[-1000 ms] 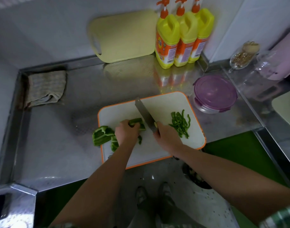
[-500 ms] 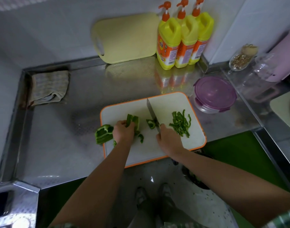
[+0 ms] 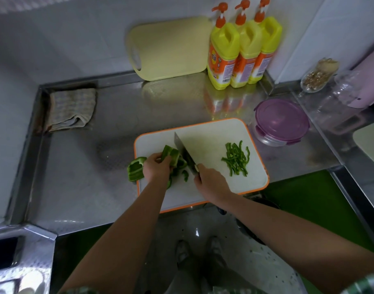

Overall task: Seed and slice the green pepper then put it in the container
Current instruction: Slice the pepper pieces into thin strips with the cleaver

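On the white, orange-rimmed cutting board [image 3: 213,132], the left hand [image 3: 156,168] is gripping a curved green pepper piece [image 3: 171,154] with curled fingers. The right hand [image 3: 211,183] is clasping a steel kitchen knife [image 3: 185,152], its blade lying against that piece. Thin pepper strips [image 3: 237,159] are lying on the board's right half. The round purple-lidded container [image 3: 281,122] is sitting, lid on, just beyond the board's far right corner. Three yellow pump bottles [image 3: 224,54] are standing behind the board, their orange labels' writing seemingly too blurred to read.

green pepper piece [image 3: 171,154] and cut strips [image 3: 237,160] lie on the board [image 3: 213,132], purple-lidded container [image 3: 281,122] just beside.
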Action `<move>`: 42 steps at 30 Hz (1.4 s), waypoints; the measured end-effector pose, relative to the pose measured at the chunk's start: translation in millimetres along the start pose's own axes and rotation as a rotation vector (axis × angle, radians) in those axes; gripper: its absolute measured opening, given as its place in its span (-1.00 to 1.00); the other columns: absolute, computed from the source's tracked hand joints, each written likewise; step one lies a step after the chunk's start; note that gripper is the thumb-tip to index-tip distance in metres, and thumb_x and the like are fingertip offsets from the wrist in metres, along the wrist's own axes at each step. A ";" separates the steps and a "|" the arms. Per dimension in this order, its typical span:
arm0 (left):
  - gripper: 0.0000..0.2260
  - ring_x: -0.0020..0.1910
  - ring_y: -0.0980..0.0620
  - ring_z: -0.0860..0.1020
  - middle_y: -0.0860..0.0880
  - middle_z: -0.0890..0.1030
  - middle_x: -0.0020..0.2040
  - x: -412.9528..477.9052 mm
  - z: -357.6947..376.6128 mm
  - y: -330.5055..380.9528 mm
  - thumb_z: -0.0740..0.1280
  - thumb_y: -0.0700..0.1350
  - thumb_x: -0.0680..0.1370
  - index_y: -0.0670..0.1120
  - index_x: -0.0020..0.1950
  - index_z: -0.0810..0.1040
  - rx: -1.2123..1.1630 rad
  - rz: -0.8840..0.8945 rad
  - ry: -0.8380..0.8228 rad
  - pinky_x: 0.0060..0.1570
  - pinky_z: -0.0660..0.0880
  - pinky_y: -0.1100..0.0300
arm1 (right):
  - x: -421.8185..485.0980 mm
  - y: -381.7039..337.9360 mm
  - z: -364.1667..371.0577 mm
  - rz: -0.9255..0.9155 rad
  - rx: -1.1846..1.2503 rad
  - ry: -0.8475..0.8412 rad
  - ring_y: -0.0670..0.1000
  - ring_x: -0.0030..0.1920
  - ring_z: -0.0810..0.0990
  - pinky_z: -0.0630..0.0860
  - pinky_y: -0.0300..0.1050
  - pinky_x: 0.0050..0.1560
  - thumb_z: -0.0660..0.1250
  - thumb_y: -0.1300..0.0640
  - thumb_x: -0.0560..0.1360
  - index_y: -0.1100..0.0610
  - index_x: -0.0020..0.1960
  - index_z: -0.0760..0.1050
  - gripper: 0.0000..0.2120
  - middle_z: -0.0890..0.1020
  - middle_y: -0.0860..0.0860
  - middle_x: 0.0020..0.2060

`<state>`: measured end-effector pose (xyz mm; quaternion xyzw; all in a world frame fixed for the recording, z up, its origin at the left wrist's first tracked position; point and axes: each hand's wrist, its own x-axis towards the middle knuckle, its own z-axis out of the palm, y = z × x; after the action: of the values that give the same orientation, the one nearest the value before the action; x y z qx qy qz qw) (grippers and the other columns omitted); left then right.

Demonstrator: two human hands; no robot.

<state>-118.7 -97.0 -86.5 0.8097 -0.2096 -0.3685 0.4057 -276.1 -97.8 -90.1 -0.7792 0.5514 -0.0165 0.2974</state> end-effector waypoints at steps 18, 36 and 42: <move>-0.77 -0.04 -0.15 0.64 -0.15 0.67 -0.05 -27.7 88.4 0.4 0.41 -0.13 0.49 -0.10 0.14 0.59 0.389 0.125 -0.217 -0.01 0.60 -0.02 | -5.8 77.8 -29.8 0.248 0.007 0.059 0.14 -0.24 0.58 0.41 -0.09 -0.30 0.15 -0.07 0.59 0.14 -0.22 0.42 -0.66 0.50 0.05 -0.35; -0.79 -0.28 -0.01 0.61 -0.08 0.64 -0.31 -22.5 94.6 -5.2 0.39 -0.14 0.53 -0.08 0.16 0.55 0.305 0.082 -0.186 -0.19 0.56 0.16 | -4.5 73.1 -44.7 0.049 0.059 0.111 0.06 -0.31 0.41 0.20 -0.14 -0.39 0.14 0.12 0.61 0.06 -0.12 0.25 -0.87 0.34 -0.07 -0.40; -0.80 -0.23 -0.04 0.64 -0.09 0.67 -0.29 -21.3 95.1 -4.9 0.39 -0.16 0.51 -0.08 0.13 0.56 0.297 0.056 -0.182 -0.24 0.55 0.19 | -4.6 72.0 -43.1 0.063 0.047 0.091 0.03 -0.28 0.40 0.12 -0.23 -0.43 0.11 0.08 0.63 0.16 0.10 0.41 -0.82 0.43 -0.01 -0.29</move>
<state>-205.1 -128.4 -119.4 0.8178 -0.3201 -0.3940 0.2711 -354.3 -128.5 -88.0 -0.7527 0.5883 -0.0554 0.2903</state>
